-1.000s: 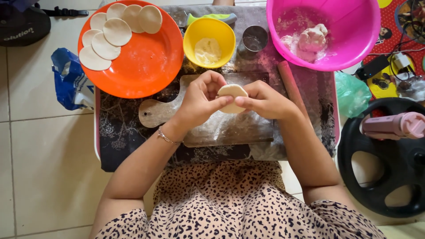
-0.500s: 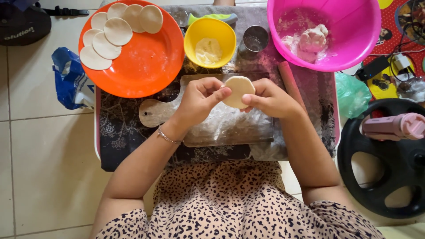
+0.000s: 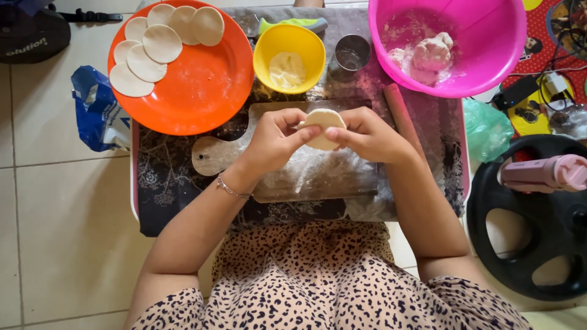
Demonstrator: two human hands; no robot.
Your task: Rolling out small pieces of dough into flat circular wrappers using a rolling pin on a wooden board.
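Pinching a small round of pale dough (image 3: 323,127) between both hands, just above a floured wooden board (image 3: 306,177).

Held at its left edge by the left hand (image 3: 275,140), thumb and fingertips closed on it, the dough round is gripped on its right side the same way by the right hand (image 3: 367,135); a thin bracelet (image 3: 231,188) sits on the left wrist. A wooden rolling pin (image 3: 400,116) lies on the bench just beside the right hand. Beyond the hands stand an orange plate (image 3: 202,85) with flat dough discs (image 3: 147,52) along its far left rim, a yellow bowl (image 3: 288,40), a small metal cup (image 3: 353,54), and a pink basin (image 3: 489,49) holding a dough lump (image 3: 431,52).
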